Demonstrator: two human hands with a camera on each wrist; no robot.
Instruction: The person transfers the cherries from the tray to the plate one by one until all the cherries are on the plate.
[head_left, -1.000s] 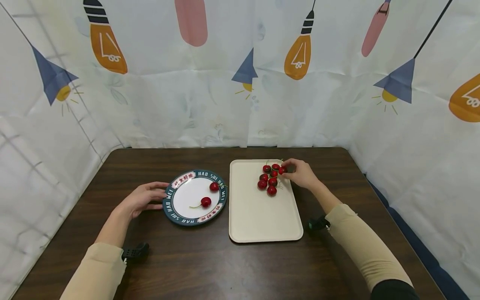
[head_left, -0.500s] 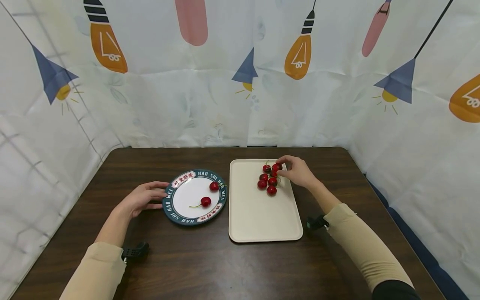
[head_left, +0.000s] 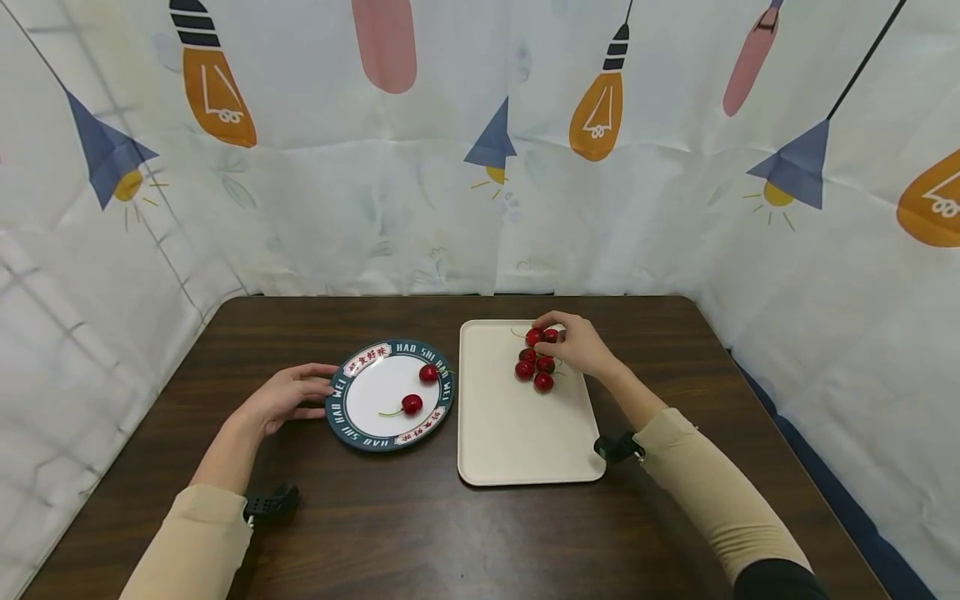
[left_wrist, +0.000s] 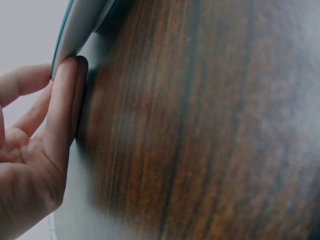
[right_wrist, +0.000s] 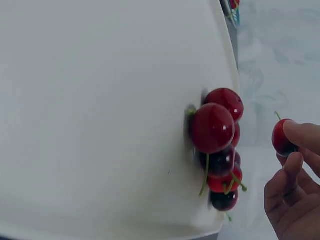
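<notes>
The fingers (right_wrist: 306,138) of the right hand (head_left: 579,344) pinch one red cherry (right_wrist: 283,140), with its stem free. The held cherry is over the far part of the cream rectangular tray (head_left: 525,442), apart from the cherry cluster (head_left: 545,364) in the right wrist view. The step in hand is judged to be removal of a single cherry from the cluster; two cherries (head_left: 412,404) lie on the round blue-rimmed plate (head_left: 382,373) to the left. The next move likely calls for a maintained light pinch, clearance above the near cherries, then transfer leftward across the gap to a bare part of the plate. The right forearm reaches in diagonally, the wrist passing over the tray's right edge, fingers directed left. The left hand (head_left: 283,397) is at the plate's left side: the fingers extend loosely, the tips touching the rim, apparently to steady it. No firm grasp is evident there.
</notes>
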